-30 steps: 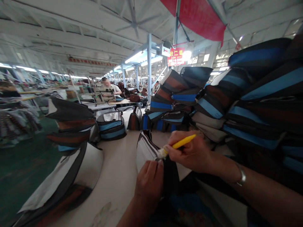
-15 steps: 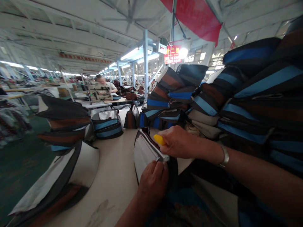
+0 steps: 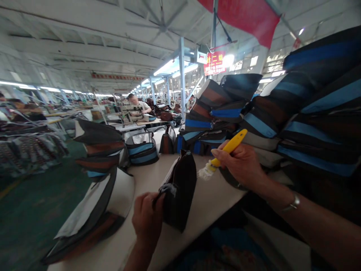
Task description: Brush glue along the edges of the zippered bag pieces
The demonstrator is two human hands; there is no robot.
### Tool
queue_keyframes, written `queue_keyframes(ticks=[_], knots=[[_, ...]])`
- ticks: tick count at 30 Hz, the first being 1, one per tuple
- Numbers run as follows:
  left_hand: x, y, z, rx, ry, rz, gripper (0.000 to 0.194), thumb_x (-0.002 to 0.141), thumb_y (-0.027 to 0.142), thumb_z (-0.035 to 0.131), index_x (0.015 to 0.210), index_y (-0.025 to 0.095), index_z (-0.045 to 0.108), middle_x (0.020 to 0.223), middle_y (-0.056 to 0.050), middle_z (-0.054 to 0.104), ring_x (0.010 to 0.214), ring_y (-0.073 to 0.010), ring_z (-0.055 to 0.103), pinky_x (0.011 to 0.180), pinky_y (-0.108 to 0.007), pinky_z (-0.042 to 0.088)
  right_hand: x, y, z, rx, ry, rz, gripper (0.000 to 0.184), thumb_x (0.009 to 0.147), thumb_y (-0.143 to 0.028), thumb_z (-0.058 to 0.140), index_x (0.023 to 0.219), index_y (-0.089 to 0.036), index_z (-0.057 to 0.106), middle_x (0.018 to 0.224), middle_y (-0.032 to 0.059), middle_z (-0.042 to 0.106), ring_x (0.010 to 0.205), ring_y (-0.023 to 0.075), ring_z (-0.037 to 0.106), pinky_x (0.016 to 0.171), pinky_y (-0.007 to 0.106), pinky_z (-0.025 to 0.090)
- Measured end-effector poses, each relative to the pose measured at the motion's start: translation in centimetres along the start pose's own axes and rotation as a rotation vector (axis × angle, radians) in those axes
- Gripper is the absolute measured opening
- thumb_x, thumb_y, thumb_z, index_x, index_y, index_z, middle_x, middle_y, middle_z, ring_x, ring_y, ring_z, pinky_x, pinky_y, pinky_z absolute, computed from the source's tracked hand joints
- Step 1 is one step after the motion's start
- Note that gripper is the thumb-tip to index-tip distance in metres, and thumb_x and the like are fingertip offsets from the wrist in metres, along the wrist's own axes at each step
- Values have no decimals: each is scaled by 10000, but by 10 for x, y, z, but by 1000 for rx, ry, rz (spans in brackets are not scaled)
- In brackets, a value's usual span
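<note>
My left hand (image 3: 148, 214) is closed on the near left edge of a dark fabric bag piece (image 3: 182, 188), which stands upright on the pale table (image 3: 208, 203). A whitish smear shows on the dark fabric close to my fingers. In my right hand (image 3: 244, 163) is a brush (image 3: 229, 146) with a yellow handle, gripped between thumb and fingers. Its pale, clumped bristles point down and left, apart from the bag piece and just to its right.
Stacked bag pieces (image 3: 318, 139) with blue and brown stripes rise along the right. More striped pieces (image 3: 104, 150) are piled at the left table edge, beside a white-lined one (image 3: 121, 195). A person (image 3: 138, 105) sits at a sewing machine (image 3: 131, 113) farther back.
The bag piece has turned, so its dark side faces me instead of its white lining. My right hand has drawn back rightward with the brush, whose bristles now show. My left hand has shifted left.
</note>
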State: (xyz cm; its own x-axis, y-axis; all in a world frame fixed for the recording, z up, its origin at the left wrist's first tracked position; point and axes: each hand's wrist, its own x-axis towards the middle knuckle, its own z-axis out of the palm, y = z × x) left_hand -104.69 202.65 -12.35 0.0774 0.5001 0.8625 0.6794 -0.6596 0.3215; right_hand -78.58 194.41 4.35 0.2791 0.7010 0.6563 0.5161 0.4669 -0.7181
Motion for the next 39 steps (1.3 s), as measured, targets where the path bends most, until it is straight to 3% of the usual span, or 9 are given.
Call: queue_keyframes(ticks=[3,8,11,15,23,27,31,35,39], knots=[[-30,-5,-9,38,-1,-345,178,907,377,580,883,210,525,788,1,552,678,-174,563,616,-304,478,-17,10,8,150,64,91,300,814,-436,737,708,-175,631,530,-25,547,479,116,488,444,224,385],[-58,22,2,-22,-1,-163,425,878,505,585,1129,166,531,1076,-111,591,972,-246,615,790,-369,543,-36,33,29,344,58,205,235,830,-403,753,801,-190,659,532,-41,550,492,99,490,489,214,381],[-47,32,23,-17,34,-122,517,814,457,698,1187,135,543,1093,-123,593,1023,-240,605,843,-349,538,-43,40,40,472,65,290,229,829,-402,758,870,-191,681,528,-41,545,493,98,473,496,224,361],[-20,25,40,-73,6,-148,174,933,289,549,1061,184,600,900,-34,628,818,-144,628,759,-253,517,-44,38,39,580,37,363,241,799,-386,788,847,-178,677,559,-31,553,509,91,445,490,224,322],[-9,17,33,86,31,-411,576,734,564,711,1085,139,542,977,-86,572,911,-253,587,818,-390,508,-38,35,30,629,108,357,226,769,-348,815,825,-190,663,585,-40,546,527,92,462,502,226,325],[-9,3,32,-29,29,-643,515,789,488,649,1150,133,557,1009,-105,616,885,-245,611,844,-407,497,-50,41,39,597,64,344,244,786,-372,802,826,-188,648,576,-40,548,540,101,476,539,239,362],[0,-8,24,-122,-43,-654,373,822,429,579,1052,152,675,1002,-109,690,947,-264,649,886,-397,489,-56,44,44,535,63,291,230,815,-377,775,826,-188,644,567,-43,539,548,106,483,555,240,391],[16,15,3,-364,-178,-657,328,813,448,610,1014,216,728,923,-23,744,847,-200,692,761,-281,528,-47,33,45,451,32,199,224,846,-385,736,794,-190,638,554,-45,523,527,106,480,522,236,395],[33,50,-17,-704,-213,-842,422,751,457,705,1068,179,725,915,-37,757,826,-199,693,708,-257,533,-35,6,46,376,28,60,194,876,-360,693,783,-198,638,594,-39,523,539,111,491,502,236,405]])
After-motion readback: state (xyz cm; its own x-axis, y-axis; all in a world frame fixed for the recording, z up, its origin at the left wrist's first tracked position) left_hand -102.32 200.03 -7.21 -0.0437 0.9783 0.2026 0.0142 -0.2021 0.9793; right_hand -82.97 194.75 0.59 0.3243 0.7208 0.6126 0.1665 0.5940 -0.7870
